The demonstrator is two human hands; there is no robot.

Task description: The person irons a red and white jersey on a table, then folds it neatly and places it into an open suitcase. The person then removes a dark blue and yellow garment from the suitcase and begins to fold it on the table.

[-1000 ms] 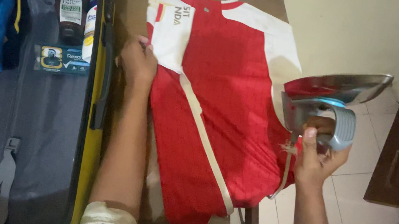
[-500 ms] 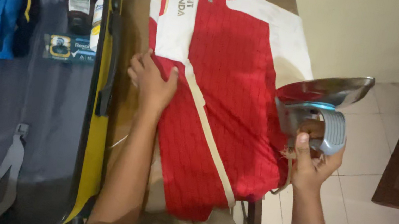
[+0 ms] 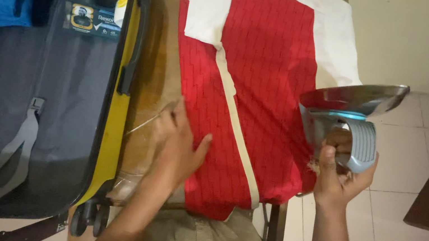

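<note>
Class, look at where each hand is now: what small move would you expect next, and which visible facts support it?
Probably lowering the iron onto the red and white shirt. The right hand holds it by the handle, lifted off the cloth and tilted beside the table edge, while the left hand lies flat on the shirt's lower left part, pinning the fabric.

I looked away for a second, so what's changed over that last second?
The left hand slid down the red and white jersey from near the collar to the lower hem. The right hand still holds the silver and blue iron lifted off the shirt.
</note>
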